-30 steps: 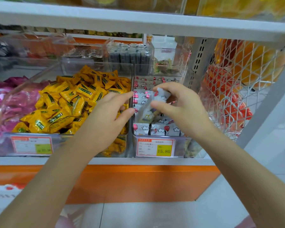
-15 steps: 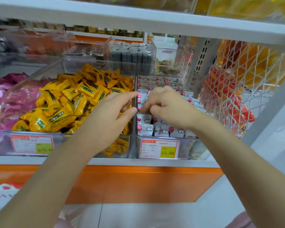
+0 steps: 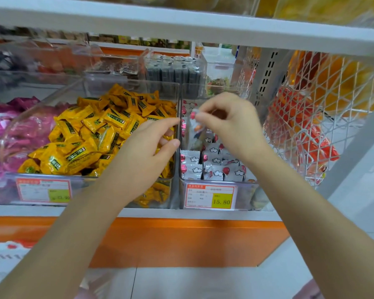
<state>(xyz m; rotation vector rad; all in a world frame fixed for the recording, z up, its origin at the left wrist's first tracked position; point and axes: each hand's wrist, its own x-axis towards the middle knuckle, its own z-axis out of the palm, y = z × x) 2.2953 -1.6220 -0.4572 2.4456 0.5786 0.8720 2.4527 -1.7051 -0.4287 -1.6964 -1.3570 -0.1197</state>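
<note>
A white snack packet (image 3: 194, 135) is pinched by its top edge in the right hand (image 3: 231, 128) and hangs upright just above the clear bin (image 3: 245, 192) of matching packets. The left hand (image 3: 145, 154) is held loosely spread, gripping nothing, over the yellow candies (image 3: 91, 137).

Bright, even shop light with no single source in view keeps the yellow sweets (image 3: 91, 134) vivid and leaves only faint shadows under the upper shelf (image 3: 181, 24) and between wrappers. Pale glare streaks the walls of the clear bins (image 3: 52, 100) and hazes what lies behind them, while motion blur smears the right hand (image 3: 231, 128) and its pinched packet (image 3: 193, 134). The wide lens bows the shelf edges towards the corners, and the left price tag (image 3: 43, 189) is soft while the right price tag (image 3: 211, 196) reads clearly.
</note>
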